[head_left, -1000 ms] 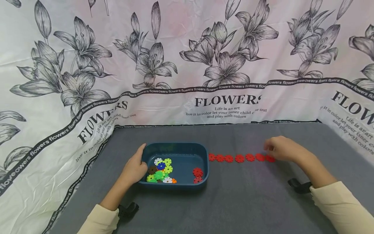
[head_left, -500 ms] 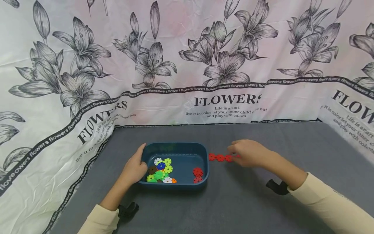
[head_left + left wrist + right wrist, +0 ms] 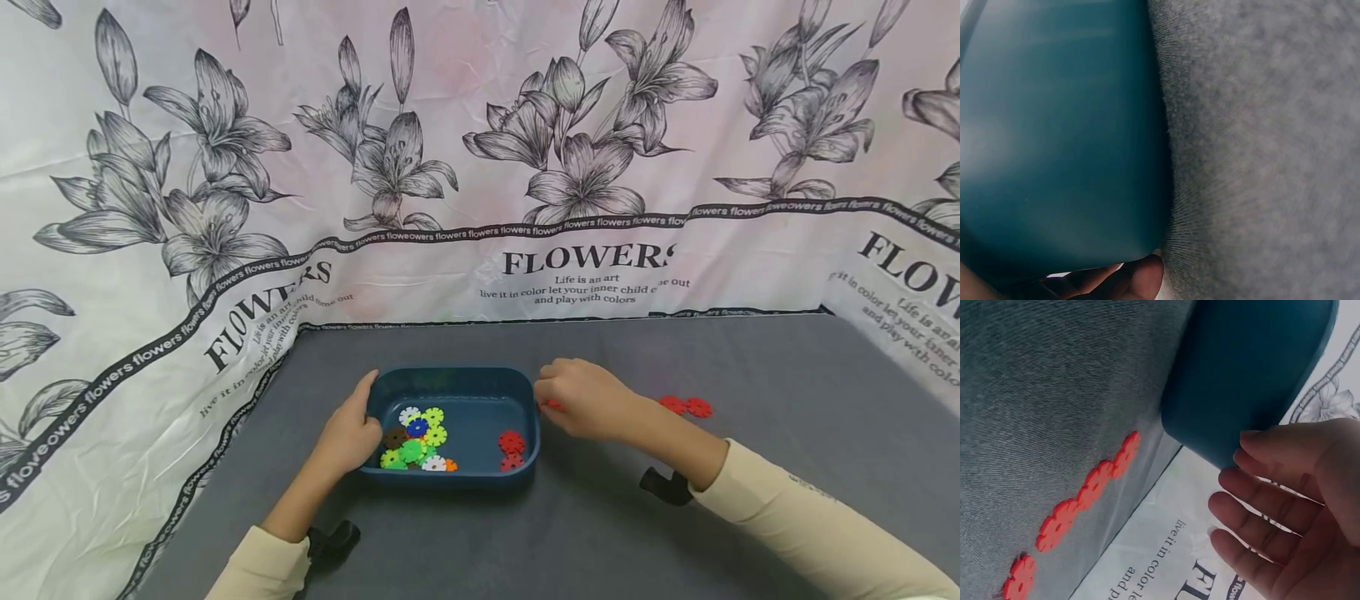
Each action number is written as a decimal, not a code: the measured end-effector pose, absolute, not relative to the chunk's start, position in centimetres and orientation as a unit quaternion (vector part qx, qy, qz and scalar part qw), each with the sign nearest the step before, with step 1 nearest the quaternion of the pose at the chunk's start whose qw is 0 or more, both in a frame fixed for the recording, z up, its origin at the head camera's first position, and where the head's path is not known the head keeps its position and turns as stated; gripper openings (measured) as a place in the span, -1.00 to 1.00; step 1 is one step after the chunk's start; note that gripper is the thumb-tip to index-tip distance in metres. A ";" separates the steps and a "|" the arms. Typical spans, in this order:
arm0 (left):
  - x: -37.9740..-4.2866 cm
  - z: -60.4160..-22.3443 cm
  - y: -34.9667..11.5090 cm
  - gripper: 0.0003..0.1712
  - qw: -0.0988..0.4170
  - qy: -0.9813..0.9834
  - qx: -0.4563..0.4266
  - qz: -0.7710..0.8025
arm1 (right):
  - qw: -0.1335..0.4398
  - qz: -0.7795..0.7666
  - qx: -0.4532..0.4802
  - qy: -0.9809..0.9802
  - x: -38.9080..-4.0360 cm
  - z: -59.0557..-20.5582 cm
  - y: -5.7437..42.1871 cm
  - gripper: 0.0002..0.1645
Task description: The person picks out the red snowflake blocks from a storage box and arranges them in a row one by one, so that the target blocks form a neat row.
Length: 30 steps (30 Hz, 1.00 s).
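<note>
My left hand (image 3: pixel 348 429) grips the left end of a dark blue plastic bin (image 3: pixel 442 477); in the left wrist view its fingertips (image 3: pixel 1146 278) curl at the end wall. At the bin's right rim is my right hand (image 3: pixel 581 398), its fingers loosely bent with nothing visible between them. In the right wrist view the thumb (image 3: pixel 1266 442) overlaps the bin's corner. Red snowflake-shaped building discs (image 3: pixel 699 407) lie in a row on the table right of the bin, partly hidden by the right hand and forearm. Two red discs (image 3: pixel 512 442) sit inside the bin, at its right.
At the bin's left inside lies a pile of mixed discs (image 3: pixel 412 450) in green, yellow, white, blue, brown and orange. Grey cloth covers the table (image 3: pixel 585 533). A white flower-printed curtain (image 3: pixel 450 275) hangs behind and along the sides.
My right hand has moved left over the row of red discs, from its far right end to the bin's right rim. The left hand and the bin have stayed in place.
</note>
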<state>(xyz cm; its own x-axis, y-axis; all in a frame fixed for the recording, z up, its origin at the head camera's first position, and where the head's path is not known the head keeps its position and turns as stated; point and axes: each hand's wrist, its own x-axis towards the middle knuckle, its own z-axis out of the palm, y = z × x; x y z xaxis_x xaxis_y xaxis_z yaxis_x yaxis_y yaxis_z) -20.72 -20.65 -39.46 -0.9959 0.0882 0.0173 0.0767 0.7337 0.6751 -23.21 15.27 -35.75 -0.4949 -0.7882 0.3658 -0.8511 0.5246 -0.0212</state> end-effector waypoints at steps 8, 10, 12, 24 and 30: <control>-20.7 -39.5 -20.6 -0.09 0.004 0.931 0.040 0.362 | 0.163 0.127 0.468 -0.859 -23.0 -35.4 15.0 -0.75; -20.7 -39.5 -20.6 -0.09 0.004 0.932 0.040 0.361 | 0.158 0.134 0.471 -0.857 -23.0 -35.3 14.6 -0.81; -20.7 -39.5 -20.6 -0.09 0.005 0.932 0.039 0.360 | 0.143 0.133 0.480 -0.855 -23.1 -35.1 14.1 -0.86; -20.7 -39.3 -20.4 -0.09 0.009 0.931 0.039 0.364 | -0.132 0.057 0.475 -0.868 -23.4 -33.8 10.0 -0.73; -20.7 -39.3 -20.4 -0.09 0.010 0.932 0.040 0.360 | -0.188 -0.019 0.442 -0.877 -23.5 -34.6 7.8 -0.55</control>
